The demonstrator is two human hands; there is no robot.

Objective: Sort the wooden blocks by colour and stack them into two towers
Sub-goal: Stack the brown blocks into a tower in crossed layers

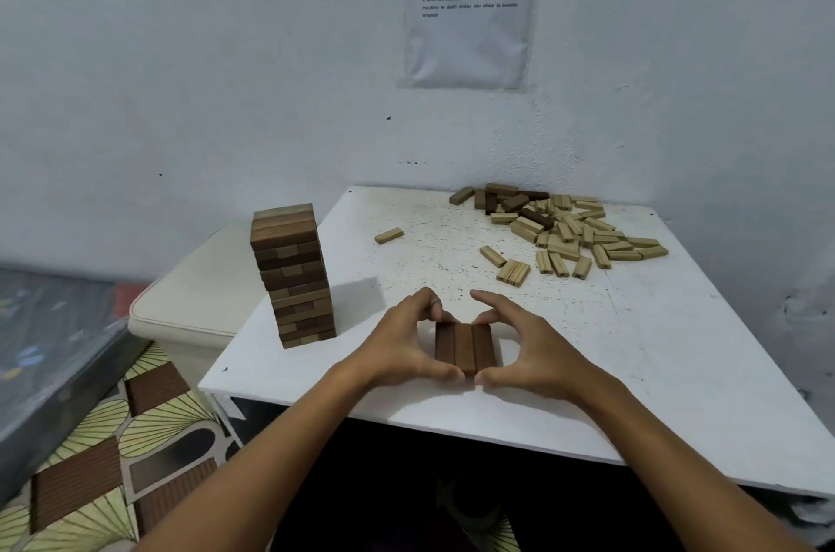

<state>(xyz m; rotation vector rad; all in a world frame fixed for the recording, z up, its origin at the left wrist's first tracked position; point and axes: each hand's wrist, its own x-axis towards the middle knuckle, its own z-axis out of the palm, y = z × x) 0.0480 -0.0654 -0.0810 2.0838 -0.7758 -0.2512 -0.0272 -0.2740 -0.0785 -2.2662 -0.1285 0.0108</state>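
Both my hands, left hand (402, 348) and right hand (533, 352), grip three dark brown wooden blocks (464, 348) mid-frame, fingers curled round them; upper-right heap of pale wooden blocks (574, 235) overlaps, uncountable.

We see three dark brown blocks (464, 347) lying side by side on the white table (632, 352), whose top is flecked with dark speckles toward the wall. The tower (293, 276) is brown — mostly dark, with a few lighter tan faces showing. The loose pile (565, 230) is largely pale yellow-tan, with some dark brown pieces at its far edge. The floor mat (113, 461) mixes pale green leaf fans with ribbed brown rectangles — beside a cream cushion (199, 298).
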